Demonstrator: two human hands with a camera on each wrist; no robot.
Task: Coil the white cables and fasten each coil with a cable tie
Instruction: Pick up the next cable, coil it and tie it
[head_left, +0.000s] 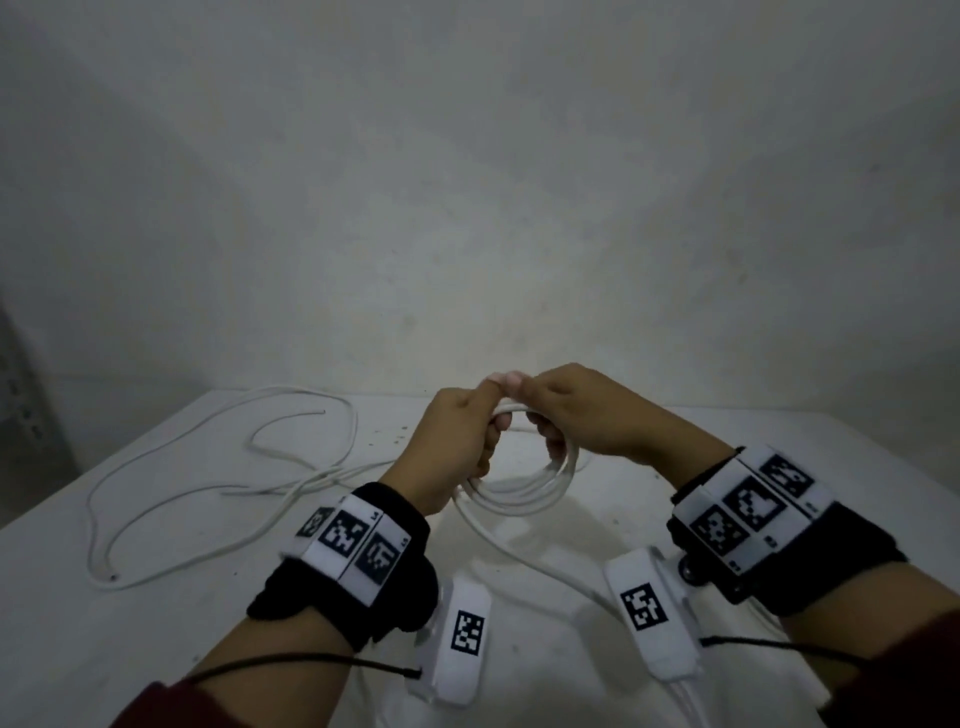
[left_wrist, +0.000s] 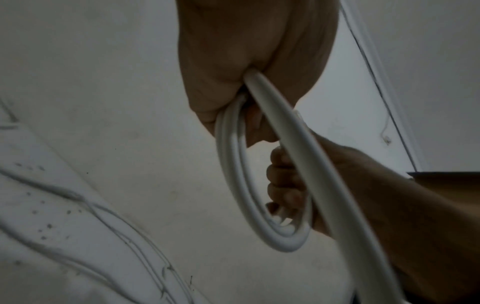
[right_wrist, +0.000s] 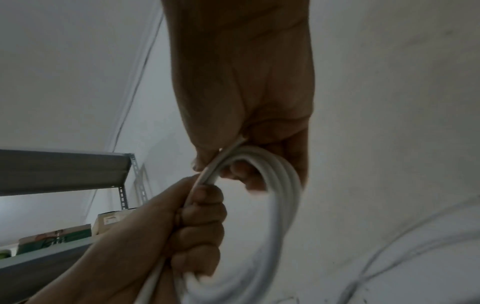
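Observation:
A white cable coil (head_left: 524, 486) of several loops hangs above the white table (head_left: 156, 613), held between both hands. My left hand (head_left: 457, 431) grips its left side with fingers curled round the loops (left_wrist: 231, 164). My right hand (head_left: 566, 415) grips the top right of the coil (right_wrist: 275, 179), thumbs meeting at the top. A free strand (head_left: 540, 561) runs from the coil toward me, seen also as a thick strand (left_wrist: 311, 164). A second white cable (head_left: 208, 467) lies loose on the table to the left. No cable tie shows.
The table stands against a plain wall (head_left: 467, 208). A metal shelf (right_wrist: 64, 168) with boxes (right_wrist: 54, 238) is at the left. Dark specks (head_left: 389, 436) dot the table behind the hands.

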